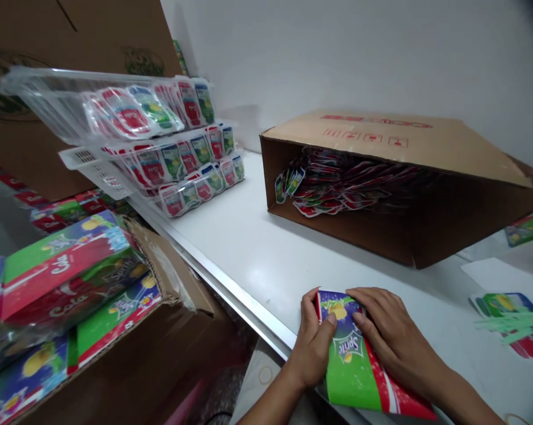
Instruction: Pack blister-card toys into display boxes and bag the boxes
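At the table's front edge I hold a printed carton [353, 378] in green, blue and red, with "Sprite" and lemons on its face. My left hand [313, 339] is closed on its left edge, the thumb lying on the blue part and the fingertips over the far corner. Along the red side and the far edge rests my right hand [388, 330], fingers curled over the carton and thumb on its face. The carton's underside is hidden.
An open cardboard box [337, 230] on its side holds many pouch-shaped packets [328, 183]. Clear trays [49, 97] of similar packets are stacked at left. A lower box [177, 277] holds wrapped Cola/Sprite cartons [66, 265]. Pale green strips [509, 321] lie over packets at right.
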Available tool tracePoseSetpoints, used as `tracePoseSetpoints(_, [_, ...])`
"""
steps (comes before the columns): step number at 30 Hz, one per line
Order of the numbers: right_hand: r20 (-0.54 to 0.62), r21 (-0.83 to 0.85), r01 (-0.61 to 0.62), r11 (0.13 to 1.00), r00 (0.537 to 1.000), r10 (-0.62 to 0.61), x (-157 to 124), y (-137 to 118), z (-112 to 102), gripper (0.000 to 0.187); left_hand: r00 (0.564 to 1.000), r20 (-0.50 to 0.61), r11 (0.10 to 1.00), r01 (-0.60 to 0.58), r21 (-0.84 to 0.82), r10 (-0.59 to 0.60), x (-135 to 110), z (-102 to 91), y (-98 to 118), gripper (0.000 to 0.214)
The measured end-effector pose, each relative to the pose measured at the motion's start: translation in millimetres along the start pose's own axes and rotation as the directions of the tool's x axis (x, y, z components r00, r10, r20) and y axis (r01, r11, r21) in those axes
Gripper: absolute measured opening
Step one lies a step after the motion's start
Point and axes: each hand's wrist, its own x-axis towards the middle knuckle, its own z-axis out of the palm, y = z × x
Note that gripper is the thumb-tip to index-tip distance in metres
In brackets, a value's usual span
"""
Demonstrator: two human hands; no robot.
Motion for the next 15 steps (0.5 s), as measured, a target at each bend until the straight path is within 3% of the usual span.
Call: tracePoseSetpoints(15, [-0.026, 0.006, 0.014, 1.000, 1.000, -0.014, 7.8, -3.7, -3.6, 0.021, 0.998, 0.019, 0.996, 0.062, -0.071, -0.061, 3.6, -1.4, 10.0, 0.043])
